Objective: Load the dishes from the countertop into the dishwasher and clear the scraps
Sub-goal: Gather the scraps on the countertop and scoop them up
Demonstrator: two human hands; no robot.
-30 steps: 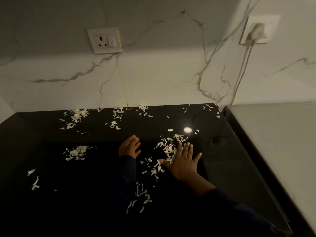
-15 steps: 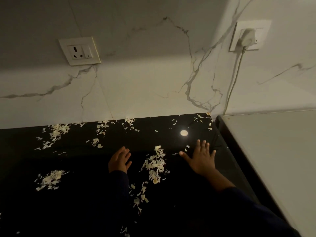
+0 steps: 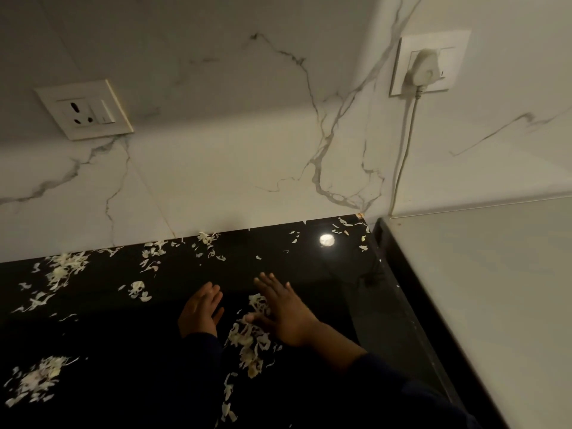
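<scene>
Both hands lie flat with straight fingers, gripping nothing: the right hand [image 3: 286,311] presses on a heap of pale shredded vegetable scraps [image 3: 247,332] on the glossy black stone desk [image 3: 123,351], the left hand [image 3: 199,311] just beside it as a stop. A hasty sweep could scatter light shreds or push them off the front edge. No container or dishes show

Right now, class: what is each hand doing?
Left hand: open, holding nothing.
Right hand: open, flat against the scraps.
</scene>
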